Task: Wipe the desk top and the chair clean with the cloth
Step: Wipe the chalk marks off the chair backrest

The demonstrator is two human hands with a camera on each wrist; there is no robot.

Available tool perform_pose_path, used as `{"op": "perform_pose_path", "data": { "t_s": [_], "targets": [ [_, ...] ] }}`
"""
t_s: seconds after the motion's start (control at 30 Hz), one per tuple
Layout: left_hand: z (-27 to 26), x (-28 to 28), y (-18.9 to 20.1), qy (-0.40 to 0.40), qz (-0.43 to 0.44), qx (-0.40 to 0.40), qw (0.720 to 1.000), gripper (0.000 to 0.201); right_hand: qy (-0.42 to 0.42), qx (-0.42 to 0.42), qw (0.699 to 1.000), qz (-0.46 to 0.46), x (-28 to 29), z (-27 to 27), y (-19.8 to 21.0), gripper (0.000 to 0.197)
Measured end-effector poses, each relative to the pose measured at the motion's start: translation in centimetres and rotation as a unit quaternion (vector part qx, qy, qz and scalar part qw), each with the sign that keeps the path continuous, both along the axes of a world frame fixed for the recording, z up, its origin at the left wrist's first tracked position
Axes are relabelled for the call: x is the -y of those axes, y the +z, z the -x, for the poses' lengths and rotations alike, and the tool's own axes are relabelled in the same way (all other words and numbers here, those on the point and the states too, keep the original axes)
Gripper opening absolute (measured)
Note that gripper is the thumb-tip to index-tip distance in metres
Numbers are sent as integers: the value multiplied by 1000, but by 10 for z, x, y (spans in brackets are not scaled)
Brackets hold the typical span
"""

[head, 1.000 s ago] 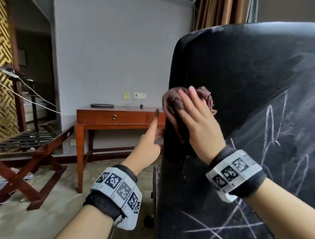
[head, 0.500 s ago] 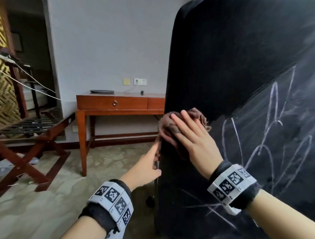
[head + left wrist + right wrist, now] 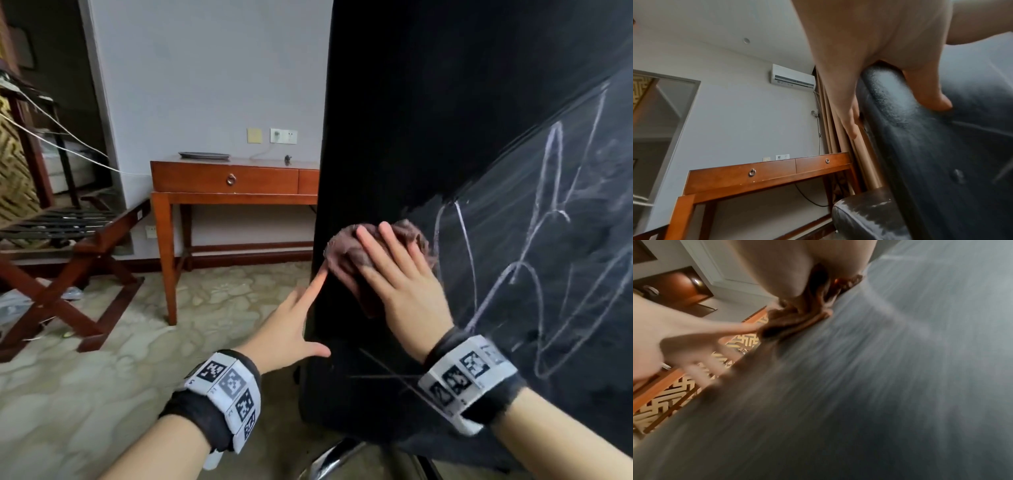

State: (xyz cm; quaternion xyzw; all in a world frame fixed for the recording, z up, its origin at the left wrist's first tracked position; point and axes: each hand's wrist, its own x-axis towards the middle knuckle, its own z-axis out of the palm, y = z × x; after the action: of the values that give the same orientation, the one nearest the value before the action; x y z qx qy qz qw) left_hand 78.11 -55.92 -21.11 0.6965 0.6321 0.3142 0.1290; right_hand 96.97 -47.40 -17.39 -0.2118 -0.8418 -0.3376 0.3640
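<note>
Cloth (image 3: 376, 260), brown and bunched, sits under our right hand (image 3: 399, 281), whose straight fingers press it flat against the back of the black chair (image 3: 445, 120) near its left edge. Our left hand (image 3: 291, 329) steadies that edge, with fingers extended along the far side and the thumb resting on the near face; it holds nothing. We judge the chair back to be partly done: the upper part looks dark and clean, while white chalk-like scribbles (image 3: 548, 246) remain to the right of the cloth and a few lines (image 3: 387, 373) lie below it. We cannot tell the seat's state from these views. Our wooden table (image 3: 226, 178) stands near the wall, well apart from both hands, and whether its top has been wiped we cannot tell.
</note>
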Motion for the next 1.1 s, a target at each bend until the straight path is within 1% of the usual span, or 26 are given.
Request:
{"op": "perform_pose_path", "data": {
  "t_s": [0.03, 0.1, 0.13, 0.17, 0.2, 0.23, 0.27, 0.33, 0.4, 0.43, 0.47, 0.5, 0.57, 0.6, 0.67, 0.7, 0.73, 0.77, 0.8, 0.83, 0.9, 0.93, 0.97, 1.0, 1.03, 1.1],
  "targets": [
    [1, -1, 0, 0, -6, 2, 1000, 122, 3, 19, 1000, 8, 0, 3, -24, 45],
    [3, -1, 1, -8, -16, 15, 1000, 123, 10, 112, 993, 18, 1, 5, -74, 46],
    [3, -1, 2, -10, -17, 18, 1000, 123, 7, 158, 987, 17, 1, 2, -89, 46],
    [3, 0, 3, -11, -19, 19, 1000, 124, 6, 188, 982, 12, -1, -2, -93, 46],
    [4, -1, 3, -11, -23, 20, 999, 124, 10, 200, 980, 1, -3, -6, -87, 46],
    [3, -1, 2, -12, -23, 21, 999, 125, 12, 195, 981, -6, -3, -8, -73, 46],
    [3, -1, 1, -13, -23, 21, 999, 125, 11, 166, 986, -7, -2, -11, -50, 46],
    [-1, 0, 1, -6, -22, 24, 999, 126, 0, 58, 998, -1, 0, -18, 5, 46],
    [-5, 1, -1, 0, -14, 29, 999, 126, -14, -39, 999, -6, 2, -27, 49, 43],
    [-8, 1, -3, 1, -16, 29, 999, 126, -20, -73, 997, -11, 2, -29, 59, 41],
    [-10, 1, -4, 0, -20, 29, 999, 125, -23, -97, 995, -16, 1, -28, 59, 39],
    [-12, 1, -5, 0, -24, 31, 999, 125, -25, -112, 993, -15, 2, -26, 49, 37],
    [-16, 0, -8, 6, -33, 40, 999, 125, -19, -109, 994, 9, 4, -21, 5, 39],
    [-17, -1, -9, 9, -37, 44, 998, 125, -15, -78, 997, 25, 6, -20, -23, 41],
    [-19, -2, -9, 11, -39, 41, 998, 126, -14, 26, 999, 45, 11, -26, -70, 46],
    [-19, -2, -8, 11, -37, 38, 999, 126, -13, 73, 996, 42, 11, -33, -80, 47],
    [-19, -1, -8, 11, -36, 37, 999, 126, -9, 104, 994, 35, 9, -40, -78, 46],
    [-20, 0, -6, 12, -33, 37, 999, 126, -5, 112, 993, 27, 7, -46, -66, 45],
    [-21, 1, -5, 11, -32, 36, 999, 126, -4, 97, 995, 22, 5, -52, -47, 43],
    [-22, 2, -5, 10, -32, 34, 999, 126, 0, 54, 998, 16, 3, -57, -24, 40],
    [-24, 3, -7, 11, -36, 33, 999, 124, 5, -69, 998, 13, -5, -66, 25, 34],
    [-25, 4, -9, 11, -41, 30, 999, 123, 6, -126, 992, 7, -9, -69, 43, 33],
    [-27, 4, -10, 10, -47, 26, 999, 120, 9, -172, 985, -5, -11, -70, 52, 33],
    [-27, 3, -11, 8, -50, 23, 998, 118, 14, -202, 979, -14, -13, -68, 50, 33],
    [-28, 3, -12, 5, -52, 24, 998, 116, 22, -215, 976, -11, -15, -65, 37, 33],
    [-29, 3, -13, 4, -53, 29, 998, 114, 39, -194, 980, 33, -14, -55, -17, 32]
  ]
}}
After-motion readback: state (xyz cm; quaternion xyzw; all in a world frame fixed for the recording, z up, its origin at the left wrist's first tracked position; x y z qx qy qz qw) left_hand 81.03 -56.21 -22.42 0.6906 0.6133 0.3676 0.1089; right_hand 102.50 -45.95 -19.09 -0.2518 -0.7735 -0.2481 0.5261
